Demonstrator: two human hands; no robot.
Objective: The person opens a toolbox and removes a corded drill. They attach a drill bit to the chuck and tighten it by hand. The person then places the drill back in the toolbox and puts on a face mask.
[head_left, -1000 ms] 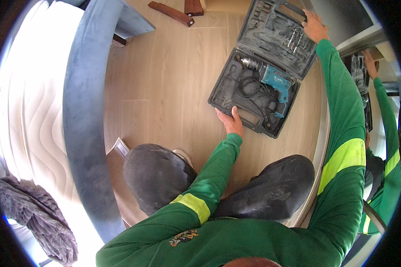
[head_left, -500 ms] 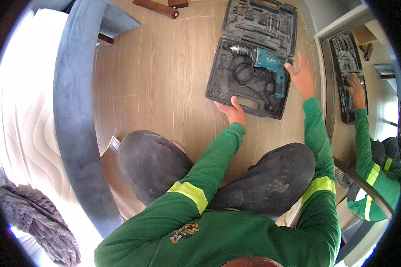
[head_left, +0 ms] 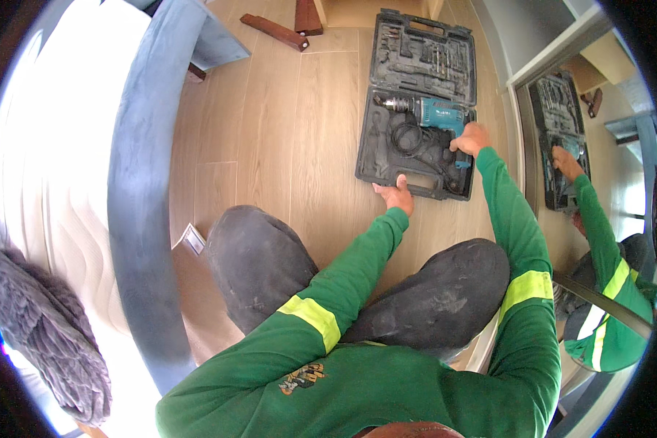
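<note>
While the open tool case (head_left: 416,109) lies flat on the wooden floor (head_left: 270,131), its near edge is touched by the left hand (head_left: 396,193), whose fingers are loosely curled against the rim. The right hand (head_left: 471,139) is laid on the teal drill (head_left: 434,113), at its handle; whether the fingers are fully closed around it cannot be told. The drill is seated in the lower half of the case, with its black cord (head_left: 409,139) coiled just beside it. Drill bits are held in the raised lid. Two dark wooden pieces (head_left: 274,31) are seen further off on the floor. A mirror (head_left: 584,146) at the right shows the same scene.
</note>
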